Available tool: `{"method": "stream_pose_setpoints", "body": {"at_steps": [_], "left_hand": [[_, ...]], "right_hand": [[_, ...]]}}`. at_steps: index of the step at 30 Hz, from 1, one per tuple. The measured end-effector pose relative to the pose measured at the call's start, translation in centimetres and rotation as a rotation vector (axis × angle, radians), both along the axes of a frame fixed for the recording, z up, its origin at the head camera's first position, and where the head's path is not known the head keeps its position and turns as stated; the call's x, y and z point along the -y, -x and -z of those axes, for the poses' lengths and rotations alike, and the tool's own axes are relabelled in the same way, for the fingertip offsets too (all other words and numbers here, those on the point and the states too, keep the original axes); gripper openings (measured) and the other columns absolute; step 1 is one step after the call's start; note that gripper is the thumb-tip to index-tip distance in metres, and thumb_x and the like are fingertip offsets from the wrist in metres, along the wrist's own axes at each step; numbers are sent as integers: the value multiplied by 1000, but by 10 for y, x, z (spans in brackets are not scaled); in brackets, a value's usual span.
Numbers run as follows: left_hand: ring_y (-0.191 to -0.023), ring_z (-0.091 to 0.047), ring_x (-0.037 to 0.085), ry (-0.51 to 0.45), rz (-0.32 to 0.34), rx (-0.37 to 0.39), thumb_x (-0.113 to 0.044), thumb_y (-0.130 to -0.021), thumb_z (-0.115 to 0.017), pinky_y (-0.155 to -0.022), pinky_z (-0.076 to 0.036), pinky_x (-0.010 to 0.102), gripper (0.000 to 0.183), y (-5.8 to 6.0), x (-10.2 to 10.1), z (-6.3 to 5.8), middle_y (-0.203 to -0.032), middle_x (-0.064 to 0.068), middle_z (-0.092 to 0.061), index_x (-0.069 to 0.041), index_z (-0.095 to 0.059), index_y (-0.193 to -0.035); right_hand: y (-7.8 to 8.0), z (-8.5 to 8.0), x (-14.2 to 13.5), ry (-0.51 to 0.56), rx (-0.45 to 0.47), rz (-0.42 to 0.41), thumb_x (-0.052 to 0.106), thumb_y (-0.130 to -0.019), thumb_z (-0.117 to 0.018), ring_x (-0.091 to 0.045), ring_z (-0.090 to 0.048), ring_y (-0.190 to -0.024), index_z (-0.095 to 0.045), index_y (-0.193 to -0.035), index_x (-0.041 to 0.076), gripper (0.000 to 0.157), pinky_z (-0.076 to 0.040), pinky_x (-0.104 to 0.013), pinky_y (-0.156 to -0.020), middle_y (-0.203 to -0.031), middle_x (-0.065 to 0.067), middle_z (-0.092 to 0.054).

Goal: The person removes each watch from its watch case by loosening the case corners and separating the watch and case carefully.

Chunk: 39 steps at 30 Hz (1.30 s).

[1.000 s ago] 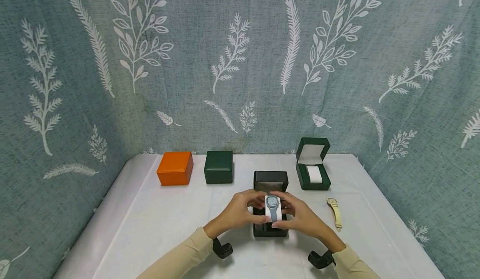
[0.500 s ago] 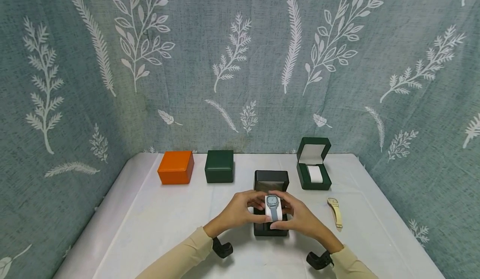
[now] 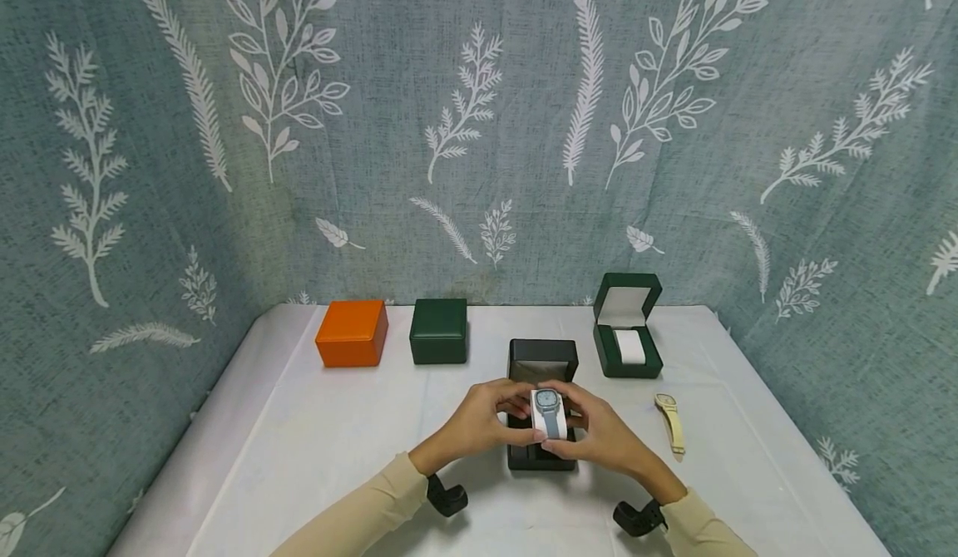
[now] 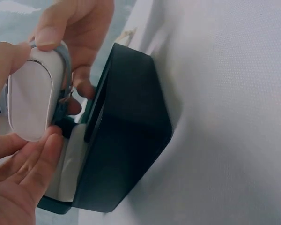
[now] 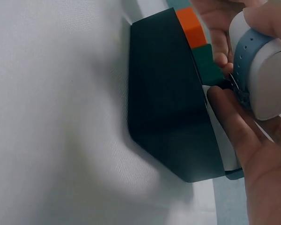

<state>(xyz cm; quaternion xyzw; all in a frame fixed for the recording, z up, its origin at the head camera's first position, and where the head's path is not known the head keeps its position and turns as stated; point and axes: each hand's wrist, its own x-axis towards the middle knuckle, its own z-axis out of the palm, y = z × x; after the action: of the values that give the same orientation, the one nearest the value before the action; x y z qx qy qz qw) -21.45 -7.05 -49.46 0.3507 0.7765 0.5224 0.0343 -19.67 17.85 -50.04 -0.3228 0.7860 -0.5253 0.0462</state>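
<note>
Left hand, right hand: watch on cushion pinched over black box, off table's back edge. Likely light, slightly springy; cushion sides best gripped.

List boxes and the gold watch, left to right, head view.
Orange box → closed green box → dark box → open green box → gold watch. Left out: blue-strap watch, overlapping the dark box.

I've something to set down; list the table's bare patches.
Bare tabletop: between the orange box and the left sleeve; also right of the gold watch. Crowded: the middle, where left hand and right hand hold the blue watch over the open dark box.
</note>
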Motion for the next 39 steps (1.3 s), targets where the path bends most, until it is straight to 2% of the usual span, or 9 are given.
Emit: {"method": "stream_pose_setpoints", "body": {"at_steps": [7,12,21,28,34,39], "left_hand": [[-100,-70,19,12,-1,13,-25,-85,-87,-90,-58,30,60,-2,-2,-3,-112,2,-64,0,-63,-135],[-100,-69,15,23,-9,-3,-26,-86,-86,-90,-58,32,62,-4,-3,-3,-113,3,-64,1,-62,-136],[-94,-70,11,37,-39,-28,-34,-86,-86,-85,-59,28,61,-5,-2,-5,-106,-1,-66,0,-65,-132],[-93,-70,11,20,-36,-21,-31,-86,-86,-84,-59,30,58,-4,-2,-4,-107,0,-67,0,-66,-131],[-94,-70,11,23,-21,-23,-29,-87,-85,-85,-60,33,57,-6,-2,-6,-108,1,-67,1,-65,-132],[-95,-69,12,42,-24,-40,-29,-88,-84,-86,-60,34,58,-6,-3,-7,-109,1,-65,1,-64,-134]], "right_hand": [[1,1,-3,-1,12,-28,19,-91,-81,-23,-62,-117,-43,-154,12,74,-56,-36,-96,-145,-12,-51],[1,0,-4,5,39,-40,20,-92,-81,-25,-61,-120,-41,-155,10,76,-56,-35,-96,-145,-13,-50],[-2,-2,-7,59,82,22,14,-86,-86,-26,-64,-106,-46,-148,8,74,-59,-36,-85,-136,-16,-53],[-3,-5,-4,71,177,-15,14,-89,-83,-30,-61,-116,-41,-153,9,77,-58,-36,-91,-141,-17,-50],[-2,-5,-4,53,138,-24,14,-90,-82,-28,-63,-110,-45,-152,12,72,-57,-34,-90,-136,-16,-54],[-1,-3,-4,45,99,-31,14,-92,-79,-25,-63,-106,-45,-152,10,70,-58,-35,-88,-134,-15,-55]]}}
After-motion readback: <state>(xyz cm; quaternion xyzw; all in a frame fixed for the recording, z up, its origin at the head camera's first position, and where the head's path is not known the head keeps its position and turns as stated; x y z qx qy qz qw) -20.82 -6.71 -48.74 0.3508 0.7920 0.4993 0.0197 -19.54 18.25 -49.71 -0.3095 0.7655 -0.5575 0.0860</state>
